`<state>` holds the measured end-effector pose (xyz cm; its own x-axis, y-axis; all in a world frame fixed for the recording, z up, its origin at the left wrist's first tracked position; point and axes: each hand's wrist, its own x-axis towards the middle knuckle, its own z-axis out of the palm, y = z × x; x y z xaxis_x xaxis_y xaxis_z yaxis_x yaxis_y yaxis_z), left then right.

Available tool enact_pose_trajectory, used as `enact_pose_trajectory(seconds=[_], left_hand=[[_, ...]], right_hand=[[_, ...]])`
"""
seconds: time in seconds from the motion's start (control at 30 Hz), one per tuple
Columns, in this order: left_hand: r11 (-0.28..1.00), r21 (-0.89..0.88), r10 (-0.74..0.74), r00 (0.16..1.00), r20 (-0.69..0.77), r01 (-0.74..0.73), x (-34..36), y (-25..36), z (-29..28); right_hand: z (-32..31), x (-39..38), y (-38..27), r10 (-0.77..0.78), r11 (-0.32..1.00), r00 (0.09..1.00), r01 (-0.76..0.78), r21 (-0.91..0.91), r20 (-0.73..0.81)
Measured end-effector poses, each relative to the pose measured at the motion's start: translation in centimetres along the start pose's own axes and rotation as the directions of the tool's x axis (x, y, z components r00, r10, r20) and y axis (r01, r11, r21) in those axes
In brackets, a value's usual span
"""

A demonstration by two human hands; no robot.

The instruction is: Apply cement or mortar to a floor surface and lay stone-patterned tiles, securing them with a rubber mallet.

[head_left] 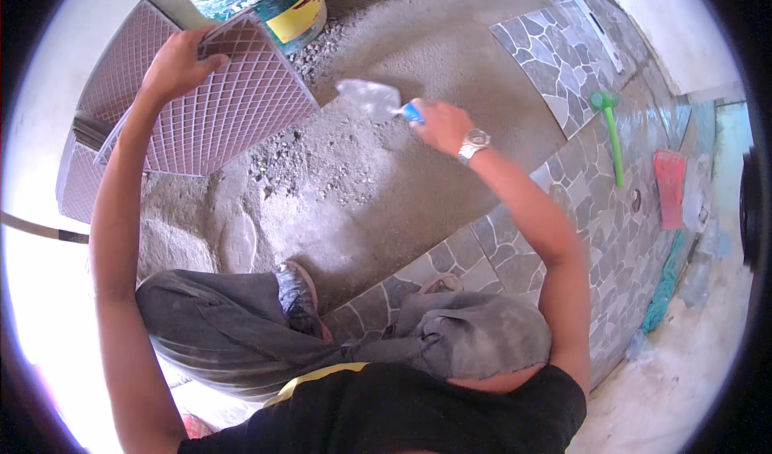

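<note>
Head view, lower frame: bent knees over grey mortar [354,205]. At centre, the right hand [441,126] grips a blue-handled trowel [371,98], blade over the mortar. Upper left, the left hand [175,66] holds a tilted, grid-backed tile [221,108] by its top edge. Beyond stands a bucket [273,0].

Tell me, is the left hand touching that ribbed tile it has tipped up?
Touching. The head view shows the left hand gripping the top edge of the tilted tile, fingers curled over it.
</note>
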<state>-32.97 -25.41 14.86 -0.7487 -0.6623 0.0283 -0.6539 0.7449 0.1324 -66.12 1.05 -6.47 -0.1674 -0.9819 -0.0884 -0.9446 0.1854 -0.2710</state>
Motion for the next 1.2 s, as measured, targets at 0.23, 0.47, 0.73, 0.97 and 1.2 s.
enact_pose_trajectory(seconds=[0.23,0.47,0.73,0.97,1.2], left_hand=[[1.0,0.015,-0.025,0.999,-0.02,0.025,-0.7,1.6,-0.6],[1.0,0.011,-0.02,0.999,-0.046,0.02,-0.3,0.6,-0.2],[0.997,-0.065,-0.038,0.999,-0.008,0.038,0.0,0.9,-0.3],[0.998,-0.012,-0.058,0.998,0.01,0.058,-0.1,1.1,-0.3],[1.0,0.007,0.019,0.998,-0.055,-0.019,0.1,0.6,-0.2]], right_hand=[[-0.8,3.8,8.1,0.138,0.988,0.99,-0.141,-0.061,-0.038],[-2.0,5.6,16.8,0.461,0.881,0.867,-0.472,-0.015,-0.188],[-1.4,6.0,21.6,0.605,0.797,0.782,-0.594,0.114,-0.154],[-3.6,6.0,20.3,0.612,0.777,0.79,-0.594,0.21,-0.029],[0.7,3.0,12.0,0.3,0.929,0.953,-0.301,0.215,0.038]])
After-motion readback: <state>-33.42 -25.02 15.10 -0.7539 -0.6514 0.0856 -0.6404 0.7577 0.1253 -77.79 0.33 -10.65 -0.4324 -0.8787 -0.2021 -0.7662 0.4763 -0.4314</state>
